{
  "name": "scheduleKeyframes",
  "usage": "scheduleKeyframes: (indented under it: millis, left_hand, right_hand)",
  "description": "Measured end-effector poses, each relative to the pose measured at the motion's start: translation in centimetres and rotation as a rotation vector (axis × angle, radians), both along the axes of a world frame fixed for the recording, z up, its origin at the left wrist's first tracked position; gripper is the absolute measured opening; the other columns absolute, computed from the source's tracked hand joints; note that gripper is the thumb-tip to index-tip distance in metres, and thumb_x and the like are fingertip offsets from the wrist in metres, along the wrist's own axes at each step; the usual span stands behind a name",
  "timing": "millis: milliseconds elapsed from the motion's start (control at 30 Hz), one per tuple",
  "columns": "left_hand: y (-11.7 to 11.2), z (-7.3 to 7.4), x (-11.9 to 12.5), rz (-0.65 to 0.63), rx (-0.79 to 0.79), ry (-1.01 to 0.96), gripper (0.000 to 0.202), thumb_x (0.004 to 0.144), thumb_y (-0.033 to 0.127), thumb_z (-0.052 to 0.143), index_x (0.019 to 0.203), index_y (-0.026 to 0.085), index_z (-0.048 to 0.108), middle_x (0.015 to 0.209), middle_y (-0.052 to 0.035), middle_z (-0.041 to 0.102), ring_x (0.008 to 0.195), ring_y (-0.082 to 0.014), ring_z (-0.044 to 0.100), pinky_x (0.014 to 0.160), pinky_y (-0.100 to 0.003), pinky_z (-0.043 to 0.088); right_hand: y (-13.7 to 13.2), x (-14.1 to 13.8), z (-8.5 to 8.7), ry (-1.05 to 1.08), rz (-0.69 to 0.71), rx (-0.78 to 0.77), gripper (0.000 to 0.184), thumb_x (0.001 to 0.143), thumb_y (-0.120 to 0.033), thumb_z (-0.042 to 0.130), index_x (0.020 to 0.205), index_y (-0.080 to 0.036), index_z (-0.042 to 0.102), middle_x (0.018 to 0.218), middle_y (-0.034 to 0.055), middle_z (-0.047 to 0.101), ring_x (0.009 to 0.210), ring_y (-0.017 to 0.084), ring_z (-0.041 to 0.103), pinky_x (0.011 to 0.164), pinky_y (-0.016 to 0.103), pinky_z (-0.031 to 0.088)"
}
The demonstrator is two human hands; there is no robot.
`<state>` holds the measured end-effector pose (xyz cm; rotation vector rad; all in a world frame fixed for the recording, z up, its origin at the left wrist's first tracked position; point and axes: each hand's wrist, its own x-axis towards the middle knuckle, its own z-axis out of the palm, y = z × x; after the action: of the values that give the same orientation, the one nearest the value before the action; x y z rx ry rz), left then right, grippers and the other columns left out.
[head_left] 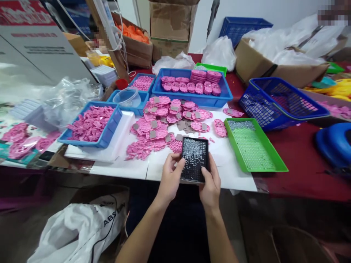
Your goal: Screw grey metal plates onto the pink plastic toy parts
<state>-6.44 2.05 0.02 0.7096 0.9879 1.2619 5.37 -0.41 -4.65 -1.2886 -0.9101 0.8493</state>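
Observation:
Between my two hands is a small black tray [194, 175] with a grid of holes, held over the table's front edge. Many small silvery screws [193, 149] lie in it, heaped toward the far side and sparser near me. My left hand [171, 175] grips its left side, thumb over the rim. Around its right side wraps my right hand [211, 182], thumb on the near right corner. Just beyond the tray, pink plastic parts [153, 126] are piled, several with grey pieces on them. To the right lies a green tray [274, 160] with more screws at its far end.
A blue bin of small pink pieces [91, 122] stands at left. Behind the pile, a blue tray [192, 100] holds stacked pink parts beside a clear round tub [126, 98]. A blue basket [274, 98] sits at right. Below the table rests a white sack [74, 230].

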Motion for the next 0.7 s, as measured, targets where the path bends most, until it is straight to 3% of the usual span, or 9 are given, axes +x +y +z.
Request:
scheduleKeyframes:
  millis: [133,267,333,433,533,633,700]
  left_hand:
    - [-0.8,1.1,-1.1,0.040,-0.040,-0.046,0.042,0.084,0.046,0.084,0.111,0.021,0.065,0.115,-0.0063,0.074,0.109,-0.0211,0.070,0.096,-0.032,0.055]
    - [-1.6,1.6,-2.0,0.071,-0.097,-0.109,0.046,0.076,0.043,0.091,0.109,0.021,0.067,0.115,-0.0064,0.075,0.109,-0.0226,0.071,0.096,-0.034,0.056]
    - [-2.2,1.3,-1.7,0.042,-0.134,-0.160,0.046,0.076,0.042,0.091,0.110,0.021,0.068,0.116,-0.0064,0.075,0.106,-0.0222,0.072,0.095,-0.034,0.057]
    - [-3.3,0.6,-0.6,0.014,-0.163,-0.198,0.046,0.077,0.041,0.091,0.112,0.021,0.069,0.120,-0.0073,0.075,0.112,-0.0225,0.070,0.101,-0.034,0.054]
    - [-4.0,0.2,0.1,0.034,-0.154,-0.215,0.046,0.077,0.041,0.091,0.112,0.021,0.070,0.124,-0.0074,0.073,0.121,-0.0238,0.067,0.109,-0.035,0.049]
    - [-4.3,0.1,0.4,0.076,-0.154,-0.211,0.047,0.075,0.041,0.092,0.111,0.021,0.071,0.123,-0.0062,0.073,0.123,-0.0230,0.065,0.110,-0.034,0.048]
    - [-4.3,0.0,0.4,0.075,-0.177,-0.212,0.046,0.075,0.041,0.092,0.110,0.021,0.071,0.121,-0.0057,0.073,0.123,-0.0219,0.065,0.108,-0.032,0.048]
  right_hand:
    - [-0.5,-1.6,0.4,0.153,-0.031,-0.056,0.064,0.098,-0.040,0.051,0.160,-0.025,0.040,0.167,0.0082,0.040,0.154,0.027,0.042,0.126,0.056,0.037]
    - [-1.7,-1.3,0.5,0.000,0.091,-0.069,0.060,0.101,-0.040,0.050,0.159,-0.025,0.043,0.167,0.0076,0.040,0.155,0.026,0.039,0.129,0.053,0.034]
    - [-2.1,0.2,1.4,-0.206,0.057,-0.032,0.059,0.103,-0.037,0.049,0.160,-0.026,0.041,0.168,0.0081,0.038,0.156,0.025,0.038,0.129,0.053,0.034]
    - [-1.6,2.5,3.8,-0.725,0.051,0.139,0.066,0.101,-0.028,0.053,0.164,-0.027,0.031,0.173,0.0094,0.026,0.160,0.026,0.030,0.129,0.055,0.034]
    - [-0.3,3.3,6.2,-1.239,0.273,0.295,0.062,0.102,-0.026,0.051,0.161,-0.018,0.036,0.169,0.0144,0.034,0.161,0.028,0.028,0.130,0.057,0.033]
    - [-0.2,3.0,7.2,-1.520,0.360,0.273,0.060,0.103,-0.032,0.048,0.157,-0.005,0.041,0.167,0.0203,0.036,0.159,0.034,0.031,0.127,0.057,0.037]
    - [-1.4,2.8,7.2,-1.602,0.407,0.270,0.063,0.103,-0.036,0.047,0.156,-0.003,0.041,0.167,0.0209,0.035,0.157,0.035,0.034,0.124,0.055,0.040]
